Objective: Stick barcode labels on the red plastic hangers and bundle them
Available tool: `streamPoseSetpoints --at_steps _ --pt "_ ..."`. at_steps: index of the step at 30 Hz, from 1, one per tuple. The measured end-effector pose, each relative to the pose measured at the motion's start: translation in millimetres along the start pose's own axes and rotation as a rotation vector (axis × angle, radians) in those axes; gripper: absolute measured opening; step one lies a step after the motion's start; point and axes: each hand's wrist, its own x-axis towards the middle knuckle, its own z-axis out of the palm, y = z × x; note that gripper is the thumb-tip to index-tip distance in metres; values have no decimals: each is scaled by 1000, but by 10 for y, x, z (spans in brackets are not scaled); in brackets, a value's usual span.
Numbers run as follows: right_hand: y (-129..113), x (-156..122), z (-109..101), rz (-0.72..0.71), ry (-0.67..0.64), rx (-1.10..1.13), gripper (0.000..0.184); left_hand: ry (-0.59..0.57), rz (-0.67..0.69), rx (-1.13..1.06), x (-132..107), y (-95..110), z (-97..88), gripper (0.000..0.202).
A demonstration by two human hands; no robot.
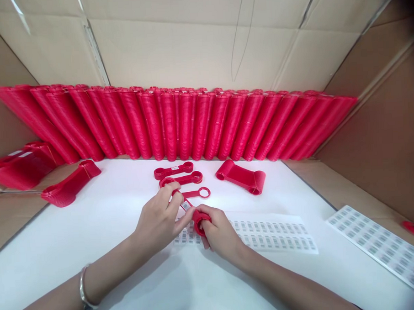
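Note:
Between both hands is a small stack of red plastic double-ring wrenches [198, 223], slanted, with a white barcode label on its bar. My right hand [219, 230] is closed around the near ring end. My left hand [161, 214] has its fingers curled over the far end and its thumb by the near ring; the fingers hide part of the bar. Just beyond lie a labelled red wrench [174, 170], another red wrench [189, 178] and a flat single one [197, 193]. Below the hands, partly covered, is a sheet of barcode labels [272, 234].
Tall stacks of red wrenches [185, 126] line the back cardboard wall. Shorter stacks lie on the white table: a right one [241, 176] and a left one [71, 183]. A labelled red bundle [22, 167] sits far left. A second label sheet [382, 245] lies at right.

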Motion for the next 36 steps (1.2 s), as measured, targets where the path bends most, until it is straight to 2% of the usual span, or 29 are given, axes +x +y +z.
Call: streamPoseSetpoints --at_steps 5,12,21,24,28,30,36 --pt "2 27 -29 8 25 -13 19 14 100 -57 -8 17 -1 6" --pt "55 64 -66 -40 65 -49 18 -7 48 -217 -21 84 -39 10" --pt "50 88 -76 -18 101 -25 19 -5 -6 -305 -87 115 -22 10" --pt "36 81 -80 -31 104 -7 18 -33 -82 -363 -64 129 -56 8" --pt "15 51 -72 -52 83 -37 16 -64 -320 -447 -21 117 -106 9" --pt "12 42 -72 -56 83 -48 16 -103 -386 -527 -7 104 -118 10" --pt "30 39 -72 -78 79 -54 17 -185 -435 -591 -1 93 -113 14"
